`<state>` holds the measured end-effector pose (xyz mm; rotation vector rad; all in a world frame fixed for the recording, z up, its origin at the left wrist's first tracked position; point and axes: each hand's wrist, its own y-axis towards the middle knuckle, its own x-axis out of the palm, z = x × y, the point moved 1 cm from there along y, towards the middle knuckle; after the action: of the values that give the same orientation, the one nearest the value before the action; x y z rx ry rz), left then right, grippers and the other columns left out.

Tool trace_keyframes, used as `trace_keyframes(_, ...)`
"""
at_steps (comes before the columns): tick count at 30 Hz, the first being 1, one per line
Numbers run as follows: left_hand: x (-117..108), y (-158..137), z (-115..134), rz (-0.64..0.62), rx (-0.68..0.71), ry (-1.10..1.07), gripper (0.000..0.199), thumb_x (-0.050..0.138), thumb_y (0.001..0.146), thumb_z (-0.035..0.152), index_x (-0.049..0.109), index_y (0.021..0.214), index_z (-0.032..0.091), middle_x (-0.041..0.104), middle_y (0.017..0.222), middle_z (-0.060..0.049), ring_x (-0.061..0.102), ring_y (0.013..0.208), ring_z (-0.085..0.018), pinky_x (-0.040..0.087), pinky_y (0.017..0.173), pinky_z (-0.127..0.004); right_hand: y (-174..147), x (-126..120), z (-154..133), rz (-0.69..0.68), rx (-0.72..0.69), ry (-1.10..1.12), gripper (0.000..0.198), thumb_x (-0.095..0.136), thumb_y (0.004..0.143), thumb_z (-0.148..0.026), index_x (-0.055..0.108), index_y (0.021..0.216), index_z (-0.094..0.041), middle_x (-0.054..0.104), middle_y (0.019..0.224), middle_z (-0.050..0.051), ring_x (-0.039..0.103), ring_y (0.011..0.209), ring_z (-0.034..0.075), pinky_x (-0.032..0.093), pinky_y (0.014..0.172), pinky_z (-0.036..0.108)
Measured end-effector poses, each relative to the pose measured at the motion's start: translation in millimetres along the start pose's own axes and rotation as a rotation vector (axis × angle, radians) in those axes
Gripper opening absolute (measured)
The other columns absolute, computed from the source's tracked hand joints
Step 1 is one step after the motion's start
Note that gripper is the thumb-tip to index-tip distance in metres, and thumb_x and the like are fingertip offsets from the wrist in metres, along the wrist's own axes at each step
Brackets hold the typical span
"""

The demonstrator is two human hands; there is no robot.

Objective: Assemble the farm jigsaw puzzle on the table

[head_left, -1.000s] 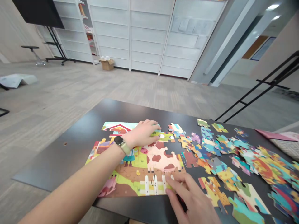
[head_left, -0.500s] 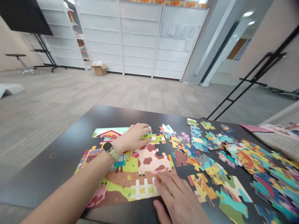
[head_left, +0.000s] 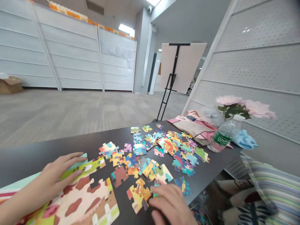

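A partly joined farm jigsaw puzzle [head_left: 75,200] lies at the lower left, showing a spotted cow, sheep and a white fence. My left hand [head_left: 61,172] rests flat on its upper part, fingers stretched out and apart. A gap shows in its right side, near the cow's back. To the right, my right hand [head_left: 170,203] is over the loose pieces, fingers spread and slightly bent. It partly covers a teal and green puzzle piece [head_left: 156,185]; whether it touches the piece I cannot tell. Just left of those fingertips is a giraffe puzzle piece [head_left: 138,194].
Several loose puzzle pieces [head_left: 168,145] spread and overlap across the dark table [head_left: 77,143]. At its far right stand a plastic bottle [head_left: 223,134], pink flowers [head_left: 248,106], a pink cloth [head_left: 194,125] and a blue cloth [head_left: 245,139]. A striped cushion [head_left: 276,190] lies beyond the right edge.
The view has swung right, bringing the bottle and flowers into sight. My right hand has left the puzzle's fence corner and moved right to the loose pieces. My left hand stays on the puzzle.
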<state>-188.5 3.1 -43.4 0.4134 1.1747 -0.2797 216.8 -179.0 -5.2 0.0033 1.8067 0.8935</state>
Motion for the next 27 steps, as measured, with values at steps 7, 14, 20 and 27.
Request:
trace_keyframes(7,-4,-4,10,0.015,-0.024,0.026,0.043,0.047,0.095,0.06,0.056,0.135,0.049,0.055,0.149,0.005,0.052,0.136,-0.034,0.047,0.11,-0.054,-66,-45,89,-0.097,0.418,-0.215,0.034,0.054,0.097,-0.039,0.071,0.123,-0.025,0.064,0.138,0.012,0.064,0.123,0.032,0.056,0.099,0.051)
trace_keyframes(14,-6,-3,11,0.001,-0.04,0.049,0.043,0.047,0.095,0.057,0.061,0.133,0.043,0.055,0.149,0.0,0.052,0.136,-0.032,0.049,0.109,-0.048,-42,-34,81,-0.197,0.438,-0.173,0.058,0.056,0.095,-0.052,0.054,0.146,-0.025,0.046,0.155,0.013,0.045,0.142,0.037,0.043,0.111,0.061)
trace_keyframes(20,-15,-4,26,-0.022,-0.074,0.037,0.054,0.047,0.091,0.068,0.06,0.134,0.041,0.054,0.149,0.001,0.05,0.137,-0.036,0.046,0.112,-0.055,-16,-18,55,-0.35,0.42,0.011,0.072,0.069,0.084,-0.059,0.054,0.146,-0.027,0.048,0.154,0.011,0.043,0.142,0.04,0.04,0.113,0.062)
trace_keyframes(27,-11,-4,18,-0.059,-0.053,0.055,0.05,0.041,0.096,0.063,0.057,0.137,0.039,0.051,0.152,0.001,0.049,0.138,-0.033,0.044,0.111,-0.051,-24,-24,61,-0.338,0.612,0.092,0.056,0.069,0.084,-0.047,0.062,0.136,-0.027,0.044,0.158,0.009,0.037,0.147,0.035,0.036,0.118,0.058)
